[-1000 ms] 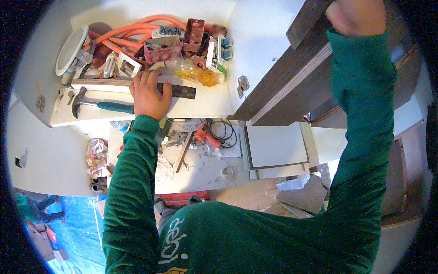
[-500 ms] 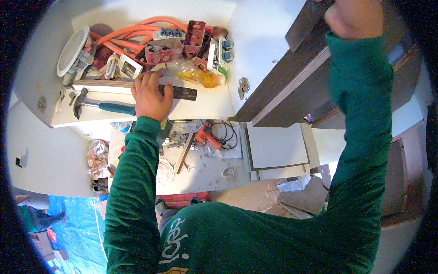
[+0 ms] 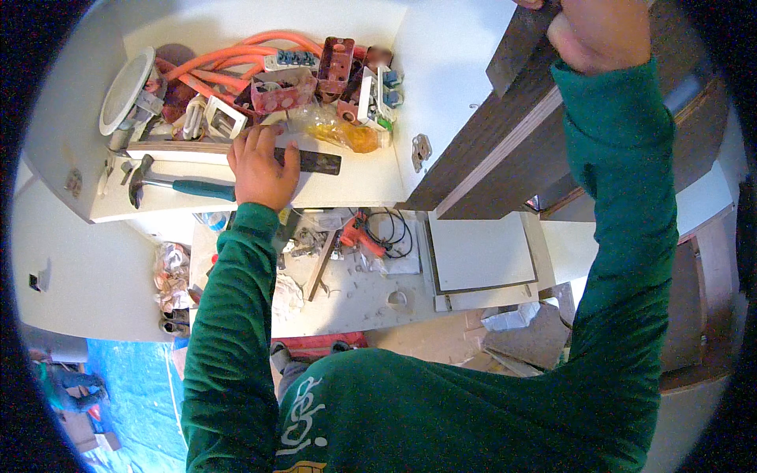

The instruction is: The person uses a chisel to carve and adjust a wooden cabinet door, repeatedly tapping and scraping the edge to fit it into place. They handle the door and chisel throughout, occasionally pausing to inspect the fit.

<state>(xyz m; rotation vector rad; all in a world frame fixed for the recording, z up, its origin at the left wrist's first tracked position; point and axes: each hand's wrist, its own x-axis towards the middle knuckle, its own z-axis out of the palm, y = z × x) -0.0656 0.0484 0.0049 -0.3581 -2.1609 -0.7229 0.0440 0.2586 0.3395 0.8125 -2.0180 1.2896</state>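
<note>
My left hand (image 3: 264,167) rests on the white shelf of a cabinet, its fingers and thumb apart over a narrow strip. To its left runs a pale wood-edged strip (image 3: 177,150); a dark flat piece (image 3: 319,162) shows to its right. A claw hammer (image 3: 185,188) with a teal grip lies just left of the wrist. High at the right, my right hand (image 3: 603,33) is raised against the dark wooden door panel (image 3: 524,130). The top edge cuts off part of this hand, and its grip is hidden.
Orange conduit (image 3: 221,55), red electrical boxes (image 3: 337,63), a round white fitting (image 3: 126,91) and a yellow-filled plastic bag (image 3: 347,135) crowd the shelf back. Below lie a red power tool (image 3: 359,236), wood pieces and a white panel (image 3: 481,251). Someone's legs (image 3: 79,386) show far left.
My right hand has shifted slightly up and left along the dark panel, and more fingertips show at the top edge. My left hand keeps its place.
</note>
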